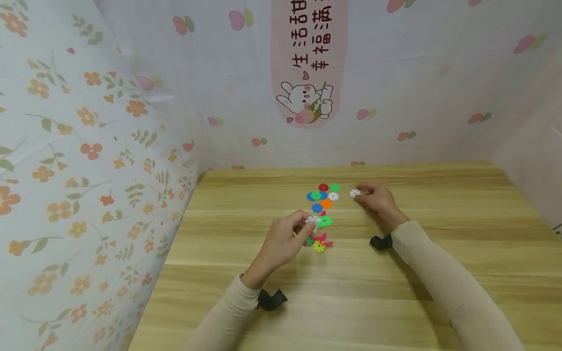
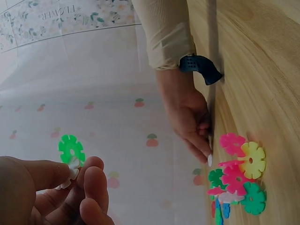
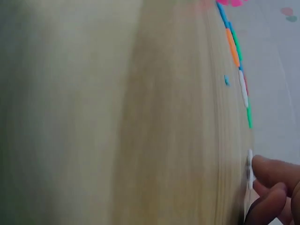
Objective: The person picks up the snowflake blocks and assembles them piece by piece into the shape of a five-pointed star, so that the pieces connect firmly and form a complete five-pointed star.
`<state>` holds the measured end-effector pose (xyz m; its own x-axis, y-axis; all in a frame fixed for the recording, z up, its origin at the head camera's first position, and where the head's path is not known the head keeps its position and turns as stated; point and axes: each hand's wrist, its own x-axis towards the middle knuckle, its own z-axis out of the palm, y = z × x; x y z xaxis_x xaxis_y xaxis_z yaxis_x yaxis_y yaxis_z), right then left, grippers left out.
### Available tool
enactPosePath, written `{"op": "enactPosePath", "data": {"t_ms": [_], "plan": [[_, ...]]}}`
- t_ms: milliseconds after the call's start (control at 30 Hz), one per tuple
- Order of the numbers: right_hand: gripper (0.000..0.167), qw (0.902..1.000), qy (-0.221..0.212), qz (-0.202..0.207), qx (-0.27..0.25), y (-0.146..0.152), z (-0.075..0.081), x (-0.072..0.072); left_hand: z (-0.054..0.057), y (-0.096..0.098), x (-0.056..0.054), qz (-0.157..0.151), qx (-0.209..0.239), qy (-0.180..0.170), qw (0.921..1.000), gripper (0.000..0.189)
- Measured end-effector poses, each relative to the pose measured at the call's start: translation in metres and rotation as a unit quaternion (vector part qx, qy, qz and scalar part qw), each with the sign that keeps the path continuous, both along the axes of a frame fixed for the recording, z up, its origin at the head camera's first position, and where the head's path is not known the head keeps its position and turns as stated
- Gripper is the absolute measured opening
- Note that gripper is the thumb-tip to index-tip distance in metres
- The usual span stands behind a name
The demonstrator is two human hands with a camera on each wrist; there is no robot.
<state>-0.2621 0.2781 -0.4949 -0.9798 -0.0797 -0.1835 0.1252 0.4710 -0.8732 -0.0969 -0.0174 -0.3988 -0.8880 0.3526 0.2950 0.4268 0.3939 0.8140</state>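
1. Taking as landmark the flower-shaped orange plastic disc (image 1: 326, 204), resting on the pale wood-grain table (image 1: 439, 292).
2. And on the near left of the orange disc, in the head view: gripping, with the left hand (image 1: 283, 239), a notched white plastic disc (image 1: 312, 220) between thumb and fingers.
3. Over to the left wrist view, and clearer here: joined or pressed to that white disc, a bright green notched plastic disc (image 2: 71, 149); easily confused, from the head, with greens beneath.
4. Across to the right of the orange disc, slightly beyond: pinching, with the right hand (image 1: 378, 199), a second white notched plastic disc (image 1: 354, 193). Edge-on in the right wrist view; cannot tell if lifted.
5. Well apart, hand from hand, with the orange disc between.
6. Beyond the orange disc: red (image 1: 323, 187) and green (image 1: 335, 187) plastic discs. Near left, a blue plastic disc (image 1: 317, 208).
7. Nearer than the orange disc: a yellow plastic flower disc (image 1: 319, 246) and pink plastic discs (image 2: 236, 179), partly hand-covered from the head, plainly spread in the left wrist view.
8. Caught in the right wrist view, apart from the orange disc: a small light-blue piece (image 3: 227, 80), hard to match from the head.
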Motion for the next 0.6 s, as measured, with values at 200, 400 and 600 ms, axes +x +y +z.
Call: {"op": "enactPosePath", "data": {"t_ms": [200,400,600], "plan": [[0.044,0.9977,0.012,0.003,0.067,-0.0031,0.0040,0.0016,0.0001,-0.0001,0.0016,0.002,-0.003,0.004,1.0000,0.017],[0.040,0.9969,0.005,-0.001,0.079,-0.0047,0.0088,0.0041,0.0004,-0.0009,0.0029,0.001,-0.003,0.003,1.0000,0.018],[0.035,0.9961,0.020,0.012,0.085,-0.0054,0.0055,0.0038,0.0012,-0.0027,0.0036,0.000,0.002,0.000,1.0000,0.018]]}}
